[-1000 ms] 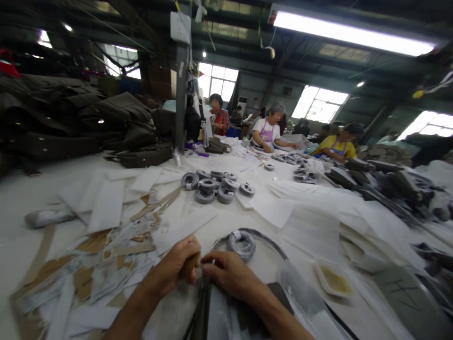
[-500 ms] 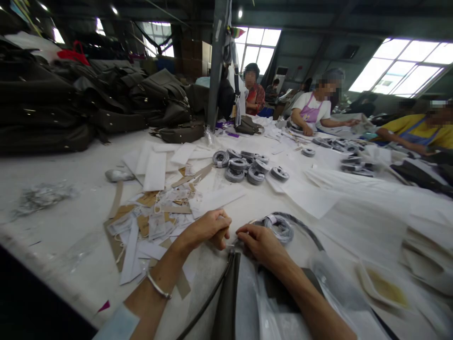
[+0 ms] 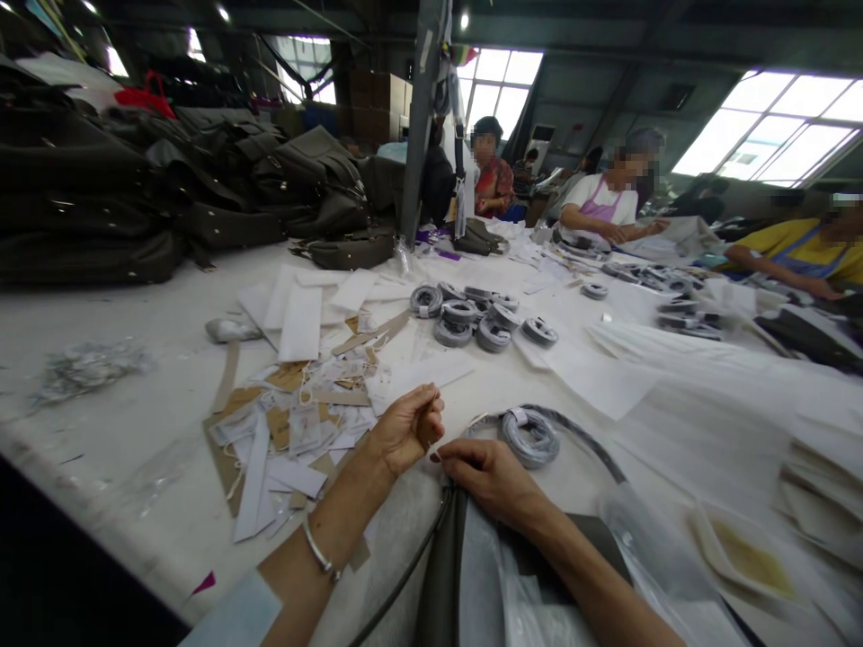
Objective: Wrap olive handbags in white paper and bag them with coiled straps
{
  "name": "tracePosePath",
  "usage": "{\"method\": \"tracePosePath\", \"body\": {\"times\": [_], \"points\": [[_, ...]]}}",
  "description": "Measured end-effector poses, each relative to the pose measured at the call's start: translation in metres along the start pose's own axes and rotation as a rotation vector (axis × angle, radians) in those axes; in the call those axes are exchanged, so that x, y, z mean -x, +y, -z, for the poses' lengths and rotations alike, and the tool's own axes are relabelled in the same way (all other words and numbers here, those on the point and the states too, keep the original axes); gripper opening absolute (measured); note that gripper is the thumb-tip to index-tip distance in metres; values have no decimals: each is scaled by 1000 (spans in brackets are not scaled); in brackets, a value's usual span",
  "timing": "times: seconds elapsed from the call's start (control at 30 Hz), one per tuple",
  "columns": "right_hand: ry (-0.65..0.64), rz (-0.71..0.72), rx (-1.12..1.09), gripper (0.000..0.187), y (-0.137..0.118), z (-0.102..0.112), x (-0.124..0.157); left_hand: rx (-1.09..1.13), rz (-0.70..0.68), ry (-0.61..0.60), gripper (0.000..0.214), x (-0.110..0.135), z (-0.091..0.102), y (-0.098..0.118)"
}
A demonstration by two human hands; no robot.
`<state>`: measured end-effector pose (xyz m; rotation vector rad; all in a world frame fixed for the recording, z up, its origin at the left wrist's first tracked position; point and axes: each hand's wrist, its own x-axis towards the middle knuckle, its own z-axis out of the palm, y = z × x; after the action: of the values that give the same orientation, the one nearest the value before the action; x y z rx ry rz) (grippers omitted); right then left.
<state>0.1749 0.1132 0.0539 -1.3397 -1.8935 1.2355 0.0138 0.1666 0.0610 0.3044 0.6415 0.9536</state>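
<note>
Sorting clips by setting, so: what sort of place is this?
Probably a bag-making workshop: dark bags piled at the left, rolls of grey cord on the long white table, and several people seated working along it.

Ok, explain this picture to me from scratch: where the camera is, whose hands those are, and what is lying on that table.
The camera sits on a person's head and looks forward and down, so the two bare arms at the bottom are that person's own. The left hand is closed on something small that I cannot make out. The right hand rests on the top edge of a dark bag; whether it grips is unclear. Just beyond lies a coil of grey cord, with more coils farther back. Paper and card scraps lie to the left on the white table. Other people work at the far side.
</note>
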Motion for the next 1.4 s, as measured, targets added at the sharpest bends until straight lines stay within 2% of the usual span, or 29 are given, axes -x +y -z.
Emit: {"method": "tracePosePath", "body": {"times": [0.2, 0.37, 0.5, 0.6, 0.73, 0.83, 0.9, 1.0, 1.07, 1.13, 1.2, 1.3, 1.4], "points": [[33, -62, 56, 25, 1, 1, -3, 95, 80, 5, 28, 9, -4, 4], [45, -152, 34, 26, 0, 4, -6, 95, 74, -23, 23, 10, 0, 4], [61, -217, 15, 24, 2, 5, -7, -16, 38, -52, 17, 8, 6, 3], [55, -240, 5, 23, 3, 6, -7, -266, -88, -35, 29, 7, 9, 4], [46, -235, -4, 24, 1, 6, -6, -619, -252, 88, 41, 4, 13, 2], [61, -210, -2, 24, 1, 5, -6, -819, -300, 132, 36, 0, 15, -1], [68, -192, 0, 24, 3, 4, -6, -1002, -404, 149, 24, -1, 15, -2], [68, -154, -30, 23, 7, 2, -6, -1281, -690, 118, 9, 0, 15, -1], [66, -120, -61, 20, 9, 2, -7, -1422, -790, 13, 11, 3, 13, -1], [46, -79, -89, 18, 9, 1, -7, -1546, -724, -126, 15, 7, 12, -1], [28, -58, -97, 17, 9, 2, -7, -1639, -578, -228, 19, 10, 12, -1], [30, -68, -63, 17, 7, 4, -5, -1707, -429, -309, 22, 12, 15, -1], [43, -101, -64, 15, 5, 5, -2, -1693, -390, -376, 18, 11, 21, 0]]}}
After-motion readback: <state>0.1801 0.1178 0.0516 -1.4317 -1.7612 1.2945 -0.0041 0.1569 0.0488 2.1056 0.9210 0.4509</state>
